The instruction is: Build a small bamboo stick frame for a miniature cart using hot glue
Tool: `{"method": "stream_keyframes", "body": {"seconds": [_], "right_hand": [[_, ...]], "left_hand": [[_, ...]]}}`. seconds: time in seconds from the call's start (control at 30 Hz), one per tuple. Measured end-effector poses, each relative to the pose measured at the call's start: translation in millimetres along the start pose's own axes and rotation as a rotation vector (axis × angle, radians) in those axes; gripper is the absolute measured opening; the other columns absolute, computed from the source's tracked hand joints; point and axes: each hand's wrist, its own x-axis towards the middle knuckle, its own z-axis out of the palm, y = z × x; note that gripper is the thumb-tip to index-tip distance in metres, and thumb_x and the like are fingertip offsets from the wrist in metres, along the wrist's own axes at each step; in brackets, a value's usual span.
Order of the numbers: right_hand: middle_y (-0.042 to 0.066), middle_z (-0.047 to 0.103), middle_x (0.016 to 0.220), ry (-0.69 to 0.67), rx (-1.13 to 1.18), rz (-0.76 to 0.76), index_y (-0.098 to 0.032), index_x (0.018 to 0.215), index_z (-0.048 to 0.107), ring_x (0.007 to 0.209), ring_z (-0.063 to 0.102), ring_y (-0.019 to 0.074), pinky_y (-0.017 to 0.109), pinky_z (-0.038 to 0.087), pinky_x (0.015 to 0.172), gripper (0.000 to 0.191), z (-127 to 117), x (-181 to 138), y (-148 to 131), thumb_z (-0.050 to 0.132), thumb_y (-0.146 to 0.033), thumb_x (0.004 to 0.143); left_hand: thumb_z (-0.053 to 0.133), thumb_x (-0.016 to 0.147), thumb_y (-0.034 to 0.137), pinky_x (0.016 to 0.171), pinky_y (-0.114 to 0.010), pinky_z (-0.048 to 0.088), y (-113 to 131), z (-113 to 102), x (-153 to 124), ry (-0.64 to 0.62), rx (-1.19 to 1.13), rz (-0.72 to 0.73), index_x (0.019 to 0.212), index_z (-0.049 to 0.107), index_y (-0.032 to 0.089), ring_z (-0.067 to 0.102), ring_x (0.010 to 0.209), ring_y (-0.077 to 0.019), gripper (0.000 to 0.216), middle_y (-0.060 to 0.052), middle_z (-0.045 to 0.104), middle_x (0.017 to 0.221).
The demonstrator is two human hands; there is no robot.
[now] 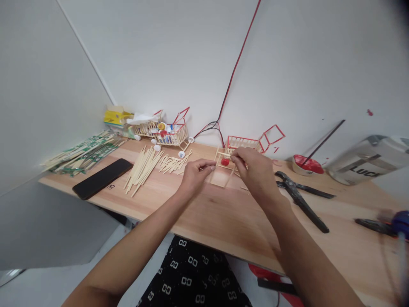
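Observation:
My left hand (195, 175) is closed in a pinch, its thumb and index fingertip beside the left stick of a small pale wooden stick frame (217, 185). What sits between those fingers is too small to make out. My right hand (254, 168) pinches too, above the frame's right side; a short stick end (226, 156) shows at its fingertips, but I cannot tell if it is held. Behind the hands stands a red-rimmed miniature stick cart (244, 141), partly covered by my right hand. A red bottle cap (225, 162) shows between the hands.
Loose sticks (143, 168) and shorter cut pieces (174, 163) lie left, near a black phone (102, 178) and wrapped sticks (86, 151). A cap-filled cart (172, 136) stands behind. Pincers (300, 198), a red paint bowl (307, 165) and a glue gun (399, 224) are right.

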Motion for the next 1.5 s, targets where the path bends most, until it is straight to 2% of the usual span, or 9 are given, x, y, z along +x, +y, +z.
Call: {"method": "stream_keyframes", "body": {"seconds": [1.5], "right_hand": [[0.004, 0.06, 0.076, -0.004, -0.026, 0.007, -0.019, 0.078, 0.055, 0.073, 0.051, 0.017, 0.027, 0.033, 0.065, 0.016, 0.1, 0.0, -1.6, 0.045, -0.022, 0.089]], "left_hand": [[0.067, 0.072, 0.022, 0.077, -0.03, 0.048, 3.3, -0.4, -1.2, 0.013, 0.022, -0.035, 0.087, 0.074, 0.016, 0.065, 0.083, -0.0185, 0.018, -0.007, 0.074, 0.091]]}}
